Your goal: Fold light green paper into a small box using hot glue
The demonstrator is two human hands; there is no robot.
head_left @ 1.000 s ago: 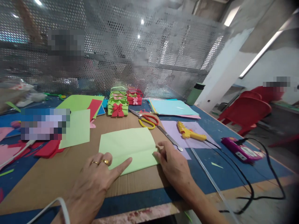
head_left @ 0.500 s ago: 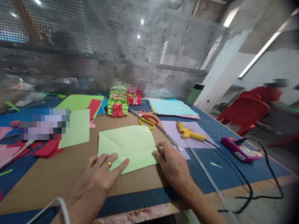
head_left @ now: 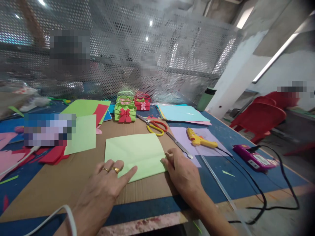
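A light green sheet of paper [head_left: 137,150] lies on brown cardboard in front of me, with a folded strip or crease along its near side. My left hand [head_left: 107,180], with two gold rings, rests on the sheet's near left part, its thumb stretched out along the fold and apart from the fingers. At the sheet's right edge, my right hand [head_left: 183,172] pinches the paper between thumb and bent fingers. Just beyond that hand lie a metal blade-like tool [head_left: 179,146] and scissors [head_left: 155,126] with red and yellow handles.
A yellow glue gun [head_left: 200,139] lies on lilac paper, its cord running to a purple power strip [head_left: 254,158]. Small green baskets [head_left: 125,111] with bows, stacked coloured sheets [head_left: 183,113] and a green bottle [head_left: 206,100] stand behind. Red scraps [head_left: 54,154] lie left. A person sits far right.
The view has shifted slightly, so things appear a little further right. Both hands stay on the green sheet in nearly the same pose, and the sheet's far left part looks flatter.
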